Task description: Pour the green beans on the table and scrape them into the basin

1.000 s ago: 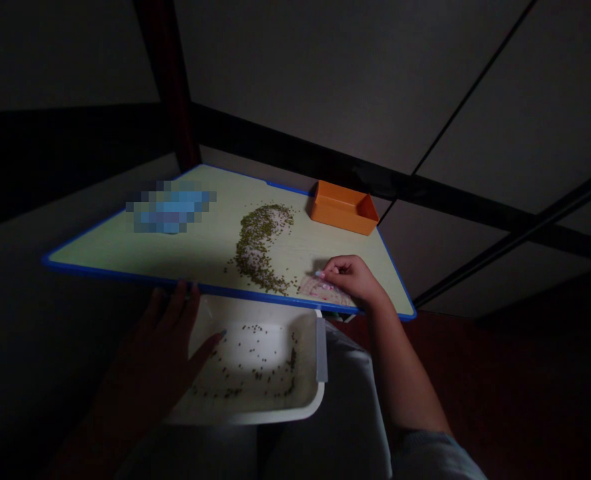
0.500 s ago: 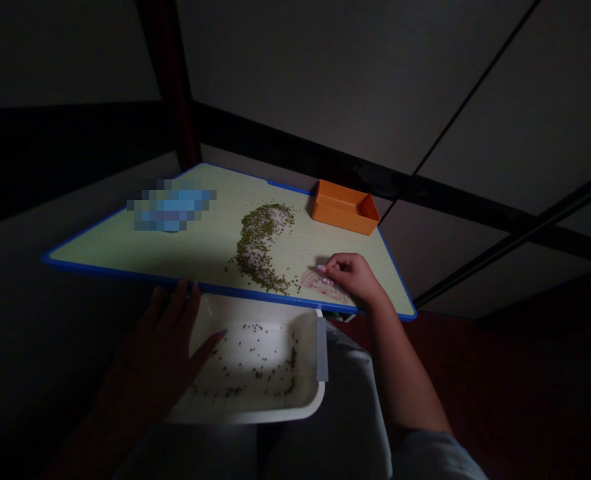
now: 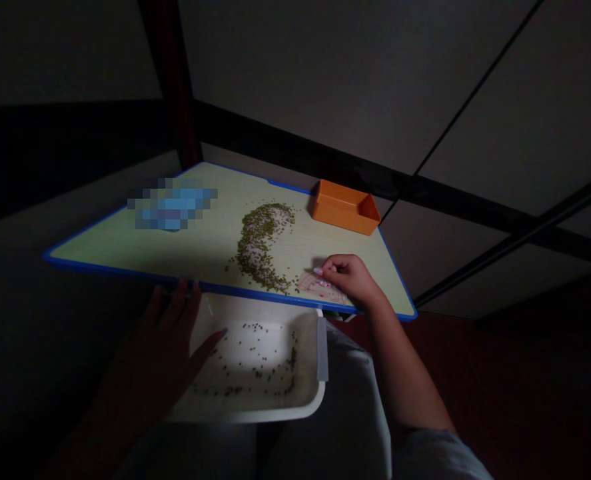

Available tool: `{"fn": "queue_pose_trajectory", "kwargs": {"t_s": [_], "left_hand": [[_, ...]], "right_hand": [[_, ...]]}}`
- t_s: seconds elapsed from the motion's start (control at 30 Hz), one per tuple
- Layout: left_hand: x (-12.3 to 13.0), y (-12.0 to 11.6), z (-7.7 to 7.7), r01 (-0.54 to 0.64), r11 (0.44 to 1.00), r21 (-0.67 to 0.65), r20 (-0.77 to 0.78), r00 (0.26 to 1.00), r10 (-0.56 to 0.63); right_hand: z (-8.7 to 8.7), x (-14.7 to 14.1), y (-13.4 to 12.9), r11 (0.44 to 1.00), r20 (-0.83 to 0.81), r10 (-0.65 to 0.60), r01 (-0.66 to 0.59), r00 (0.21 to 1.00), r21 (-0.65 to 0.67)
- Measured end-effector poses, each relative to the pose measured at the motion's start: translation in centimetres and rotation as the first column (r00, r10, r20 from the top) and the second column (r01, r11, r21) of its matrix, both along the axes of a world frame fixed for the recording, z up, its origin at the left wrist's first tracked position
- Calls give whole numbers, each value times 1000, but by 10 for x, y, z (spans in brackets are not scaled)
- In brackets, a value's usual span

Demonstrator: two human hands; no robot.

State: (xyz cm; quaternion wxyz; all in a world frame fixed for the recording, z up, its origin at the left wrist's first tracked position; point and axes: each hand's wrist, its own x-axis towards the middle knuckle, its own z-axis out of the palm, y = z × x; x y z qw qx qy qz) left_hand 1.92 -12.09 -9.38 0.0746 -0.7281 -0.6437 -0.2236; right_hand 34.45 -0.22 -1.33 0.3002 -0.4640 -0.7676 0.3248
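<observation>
On a pale table point(image 3: 200, 247) with a blue edge lies a curved heap of small green grains point(image 3: 258, 243) mixed with whitish ones. My right hand point(image 3: 348, 277) is closed over a clear pinkish protractor-like sheet point(image 3: 320, 287) near the front right edge, its fingertips pinched on the sheet. Below the table edge, a white bin point(image 3: 255, 417) holds scattered dark grains. My left hand point(image 3: 170, 340) spreads its fingers at the bin's left side, thumb over the rim and fingertips by the table's edge; it looks dark in shadow.
An orange open box point(image 3: 345, 207) stands at the table's back right corner. A blurred blue item point(image 3: 175, 207) lies at the left. Behind the table are a wall and cabinet panels. My legs are under the bin.
My right hand and the clear sheet have shifted slightly to the left, toward the grains. My left hand and the bin look unchanged.
</observation>
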Motion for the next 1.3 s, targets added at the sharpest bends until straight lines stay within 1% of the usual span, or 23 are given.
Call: {"fn": "queue_pose_trajectory", "kwargs": {"t_s": [0.13,0.33,0.57,0.73,0.97,1.03,1.13,1.2,1.3], "left_hand": [[0,-1,2,16,999,-33,-23,1000,-17],[1,1,2,-14,999,-39,-34,999,12],[-1,1,0,-5,1000,-25,-54,999,3],[-1,0,-1,8,1000,-11,-60,998,-9],[1,-1,3,-13,1000,-23,-94,996,10],[1,-1,3,-2,1000,-12,-92,996,0],[0,0,0,-4,1000,3,-90,996,4],[0,1,-2,-12,1000,-1,-92,996,12],[1,1,-2,-34,999,-5,-98,995,33]], "right_hand": [[-1,1,1,1000,-7,-31,31,1000,4],[-3,1,3,998,-31,-65,65,997,1],[-3,-2,3,998,3,-47,47,999,33],[-2,-2,2,999,-8,-40,40,999,17],[-3,-2,5,990,-30,-142,142,989,8],[-5,-3,8,982,-10,-183,183,983,38],[-7,-6,14,963,50,-239,230,970,141],[-7,-10,17,955,89,-243,223,966,195],[-7,-15,20,954,141,-211,172,967,246]]}}
